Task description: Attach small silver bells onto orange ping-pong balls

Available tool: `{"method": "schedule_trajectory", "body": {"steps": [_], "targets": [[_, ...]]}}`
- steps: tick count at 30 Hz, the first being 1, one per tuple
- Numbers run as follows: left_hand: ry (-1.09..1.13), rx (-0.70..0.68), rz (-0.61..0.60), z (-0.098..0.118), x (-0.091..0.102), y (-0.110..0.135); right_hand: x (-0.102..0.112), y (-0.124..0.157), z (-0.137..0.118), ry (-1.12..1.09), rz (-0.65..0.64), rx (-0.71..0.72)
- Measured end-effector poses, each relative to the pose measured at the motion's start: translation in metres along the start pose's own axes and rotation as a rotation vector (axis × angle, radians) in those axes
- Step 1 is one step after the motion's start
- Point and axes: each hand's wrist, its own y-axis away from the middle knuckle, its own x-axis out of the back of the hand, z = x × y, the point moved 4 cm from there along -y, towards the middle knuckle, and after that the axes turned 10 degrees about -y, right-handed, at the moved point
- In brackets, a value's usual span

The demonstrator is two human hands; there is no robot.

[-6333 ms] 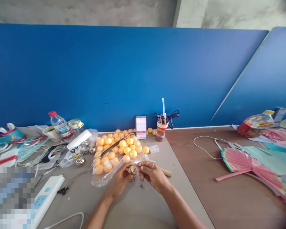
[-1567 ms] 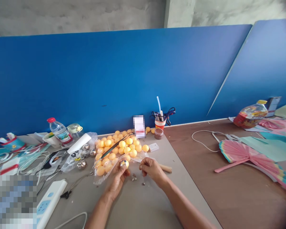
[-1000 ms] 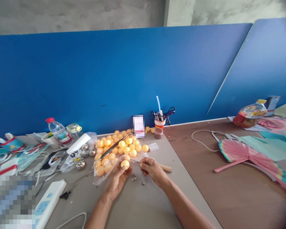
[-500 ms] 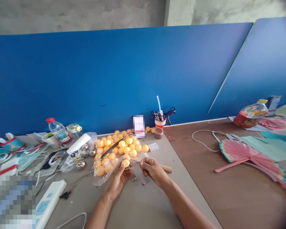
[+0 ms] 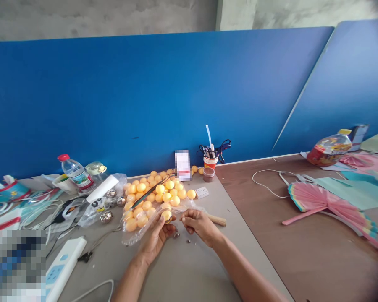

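Note:
In the head view my left hand [image 5: 156, 238] is closed around a yellow-orange ball [image 5: 166, 215], which looks like a ping-pong ball. Close by on its right, my right hand [image 5: 199, 226] has its thumb and fingertips pinched together. Whatever sits in that pinch, if anything, is too small to make out. Small metallic beads [image 5: 188, 241] lie on the grey table [image 5: 173, 277] below and between the hands. Behind them is a clear plastic bag [image 5: 130, 237] with many more orange balls [image 5: 146, 205], and dark tweezers [image 5: 148, 195] rest across it.
A small white box [image 5: 202, 193], a lidded tub [image 5: 208, 174] and a paper cup [image 5: 211, 162] of tools stand behind my right hand. Wooden sticks [image 5: 217, 219] lie beside it. Leftward are silvery balls [image 5: 106, 216], a bottle [image 5: 78, 175] and a power strip [image 5: 64, 268]. A pink fan [image 5: 327, 201] lies right.
My right hand has shifted slightly left, nearer the ball in my left hand. The left hand keeps its hold. The whole view has moved a little.

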Motion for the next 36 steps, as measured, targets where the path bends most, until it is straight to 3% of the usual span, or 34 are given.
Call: {"method": "schedule_trajectory", "body": {"steps": [4,10,24,36], "targets": [[0.000,-0.001,0.009,-0.002,0.000,0.000,-0.007,0.002,0.006,0.144,-0.078,-0.018],[-0.012,-0.013,-0.031,-0.005,-0.002,0.001,-0.005,-0.001,0.016,0.233,-0.082,0.001],[-0.177,-0.099,-0.059,-0.004,-0.006,0.004,-0.009,0.002,0.010,0.200,-0.050,-0.011],[-0.341,-0.154,0.003,-0.009,-0.003,0.002,-0.004,-0.003,0.020,0.175,0.064,-0.025]]}}
